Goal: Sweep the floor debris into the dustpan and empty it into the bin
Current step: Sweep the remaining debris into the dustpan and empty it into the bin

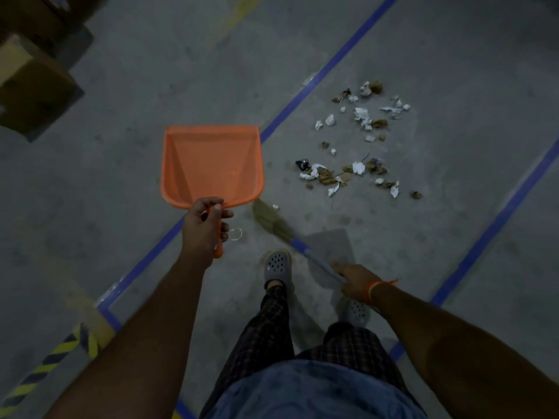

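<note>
On the floor, far right: debris (pixel 360 140) scattered, none swept yet.
Pan (pixel 211 164) is gripped by left hand (pixel 205 225), broom (pixel 302 246) by right hand (pixel 357 282); pan lip should be laid flat beside the pile.

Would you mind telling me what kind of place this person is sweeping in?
Probably a warehouse or factory floor: bare concrete floor marked with blue tape lines, yellow-and-black hazard tape at one corner, and cardboard boxes stacked at the edge.
</note>
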Tool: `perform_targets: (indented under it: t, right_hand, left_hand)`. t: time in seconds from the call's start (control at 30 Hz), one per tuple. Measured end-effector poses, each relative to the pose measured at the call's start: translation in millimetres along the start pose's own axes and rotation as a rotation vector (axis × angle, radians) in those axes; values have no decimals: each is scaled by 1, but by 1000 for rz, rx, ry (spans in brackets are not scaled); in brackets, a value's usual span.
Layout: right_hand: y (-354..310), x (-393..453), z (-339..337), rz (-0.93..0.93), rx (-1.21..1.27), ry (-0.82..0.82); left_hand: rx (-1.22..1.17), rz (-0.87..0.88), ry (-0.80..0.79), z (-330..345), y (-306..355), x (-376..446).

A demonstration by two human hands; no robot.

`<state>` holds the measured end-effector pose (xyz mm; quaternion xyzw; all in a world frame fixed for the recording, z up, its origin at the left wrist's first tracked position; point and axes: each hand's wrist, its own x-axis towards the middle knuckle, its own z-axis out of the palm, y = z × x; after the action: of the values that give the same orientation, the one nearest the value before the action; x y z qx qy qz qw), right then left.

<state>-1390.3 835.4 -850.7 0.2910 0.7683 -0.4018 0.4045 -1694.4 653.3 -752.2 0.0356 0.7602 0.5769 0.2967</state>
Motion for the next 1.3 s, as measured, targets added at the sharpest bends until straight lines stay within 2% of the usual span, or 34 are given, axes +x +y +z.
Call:
perform_targets:
  t: [0.13,0.37,0.7,0.87,1.07,1.2,1.3]
  right_hand:
    - [17,-17,7,32,-3,-107]
    - [47,-42,25,110,-37,46]
    - [92,-63,-38,174,48,275]
    - [129,-98,-44,116,8,368]
    - [160,-121,-38,66,-130,328]
    - [165,-114,-42,143,-168,238]
    - [165,-109,-55,193,-134,264]
  left_hand:
    - [-27,18,11,6,6,-17]
    - [-26,21,19,18,8,-47]
    - [-4,63,10,62,17,-90]
    - [-16,65,-3,93,16,-109]
    - [-10,59,-32,132,21,-127]
    - [-19,62,-49,145,33,-127]
    - [-19,71,-84,142,43,-120]
